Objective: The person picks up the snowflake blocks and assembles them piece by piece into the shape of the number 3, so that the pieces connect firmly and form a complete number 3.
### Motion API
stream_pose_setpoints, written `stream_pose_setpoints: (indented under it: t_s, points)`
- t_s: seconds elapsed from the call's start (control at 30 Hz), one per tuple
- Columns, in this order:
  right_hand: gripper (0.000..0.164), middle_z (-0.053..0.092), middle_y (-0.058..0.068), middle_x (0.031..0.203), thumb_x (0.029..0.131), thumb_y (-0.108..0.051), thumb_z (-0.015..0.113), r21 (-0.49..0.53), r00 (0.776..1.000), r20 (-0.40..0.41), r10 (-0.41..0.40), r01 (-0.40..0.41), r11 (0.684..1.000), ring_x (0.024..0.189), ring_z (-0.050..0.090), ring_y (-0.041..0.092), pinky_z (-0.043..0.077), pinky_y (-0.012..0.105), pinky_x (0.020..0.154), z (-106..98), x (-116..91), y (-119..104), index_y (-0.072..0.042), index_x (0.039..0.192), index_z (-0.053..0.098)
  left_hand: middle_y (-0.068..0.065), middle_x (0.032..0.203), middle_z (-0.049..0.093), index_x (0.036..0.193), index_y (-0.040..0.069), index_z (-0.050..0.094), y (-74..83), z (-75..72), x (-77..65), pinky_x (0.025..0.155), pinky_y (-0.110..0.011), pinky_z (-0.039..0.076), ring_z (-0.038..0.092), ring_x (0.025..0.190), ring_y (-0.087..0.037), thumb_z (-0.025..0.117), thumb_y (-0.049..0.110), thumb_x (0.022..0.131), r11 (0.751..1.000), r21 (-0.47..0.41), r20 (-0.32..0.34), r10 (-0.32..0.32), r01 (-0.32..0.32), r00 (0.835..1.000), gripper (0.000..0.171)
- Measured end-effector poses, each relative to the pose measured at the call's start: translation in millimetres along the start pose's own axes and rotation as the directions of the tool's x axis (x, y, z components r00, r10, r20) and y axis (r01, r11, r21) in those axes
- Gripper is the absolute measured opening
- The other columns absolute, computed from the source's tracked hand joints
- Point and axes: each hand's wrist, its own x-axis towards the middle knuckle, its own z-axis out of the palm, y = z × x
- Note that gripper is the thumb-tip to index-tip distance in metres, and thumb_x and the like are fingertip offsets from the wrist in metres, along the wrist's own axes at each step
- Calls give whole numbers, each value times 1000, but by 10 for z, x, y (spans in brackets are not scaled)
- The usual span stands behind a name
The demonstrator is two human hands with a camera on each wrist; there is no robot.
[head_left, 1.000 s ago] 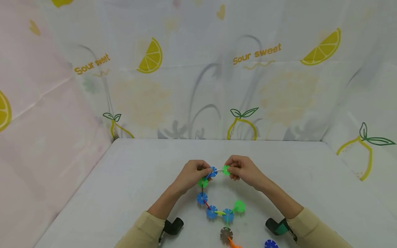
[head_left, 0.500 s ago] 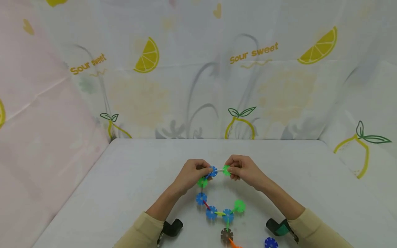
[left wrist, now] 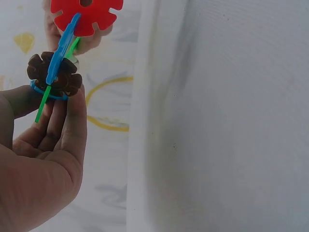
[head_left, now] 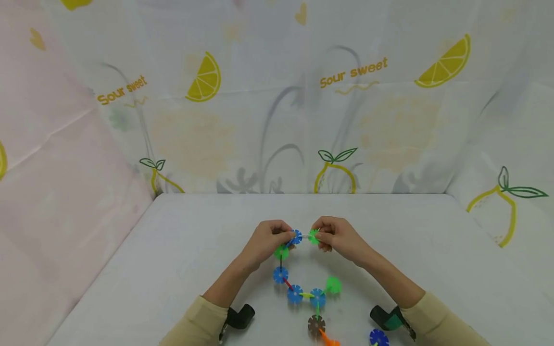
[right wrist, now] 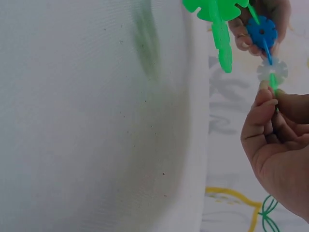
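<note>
My left hand point(head_left: 268, 242) pinches a blue notched snowflake disc point(head_left: 296, 237) at one end of a linked chain. A green snowflake disc point(head_left: 313, 236) is between the thumb and fingers of my right hand point(head_left: 339, 238). Joining those two is a clear disc point(right wrist: 272, 71), plainest in the right wrist view. Below the left hand the chain runs through a green disc point(head_left: 281, 252), several blue discs point(head_left: 295, 294) and thin edge-on links, ending right in a bright green disc point(head_left: 333, 285). In the left wrist view, a brown disc point(left wrist: 58, 77) and a red disc point(left wrist: 87, 17) appear near the fingers.
A brown disc point(head_left: 316, 326) and an orange piece point(head_left: 330, 340) branch off toward the near edge. A dark blue disc point(head_left: 379, 338) lies apart at lower right. Black wrist-camera mounts point(head_left: 242, 317) sit below both forearms. Lemon-print cloth point(head_left: 277, 120) stands behind the white table point(head_left: 207, 211).
Both hands keep their pinch on the same discs and barely shift. The chain rises very slightly in the head view, and more of the orange piece shows at the bottom.
</note>
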Motion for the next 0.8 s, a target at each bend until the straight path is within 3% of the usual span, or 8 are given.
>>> stream_pose_setpoints:
  t_s: [0.2, 0.37, 0.47, 0.6, 0.8]
  points:
    - [18, 66, 19, 73, 91, -6, 65, -151, 996, -86, 25, -38, 988, 63, 62, 25, 53, 33, 57, 82, -17, -19, -5, 110, 64, -7, 83, 73, 94, 4, 71, -22, -12, 12, 70, -26, 52, 67, 73, -13, 67, 23, 93, 1000, -11, -30, -11, 10, 999, 19]
    - [19, 65, 12, 71, 91, -7, 66, -277, 985, -175, 9, -58, 959, 62, 61, 20, 46, 26, 54, 92, -91, -60, -8, 110, 64, -12, 87, 73, 96, 3, 71, -20, -19, 8, 72, -26, 53, 68, 73, -14, 67, 22, 93, 1000, -30, -59, -12, 11, 998, 19]
    - [15, 61, 4, 66, 90, -7, 66, -374, 982, -183, -38, -34, 927, 58, 54, 13, 44, 24, 54, 86, -154, -101, -9, 106, 66, -13, 88, 73, 96, 4, 71, -24, -20, 9, 72, -26, 53, 69, 73, -13, 67, 21, 93, 1000, -20, -75, -10, 9, 997, 18]
    - [10, 54, -6, 62, 91, -7, 66, -478, 992, -93, -84, 30, 878, 53, 45, 7, 43, 23, 52, 79, -261, -184, -10, 100, 69, -13, 87, 73, 96, 5, 71, -39, -28, 12, 72, -26, 52, 68, 72, -14, 67, 21, 93, 1000, -3, -91, -12, 12, 996, 17]
    - [7, 51, -8, 62, 91, -12, 68, -532, 993, 113, -31, 87, 842, 53, 42, 4, 40, 22, 51, 96, -407, -342, -12, 98, 69, -12, 86, 73, 94, 5, 71, -45, -54, 18, 72, -27, 53, 68, 71, -14, 68, 21, 92, 1000, 0, -100, -19, 19, 995, 17]
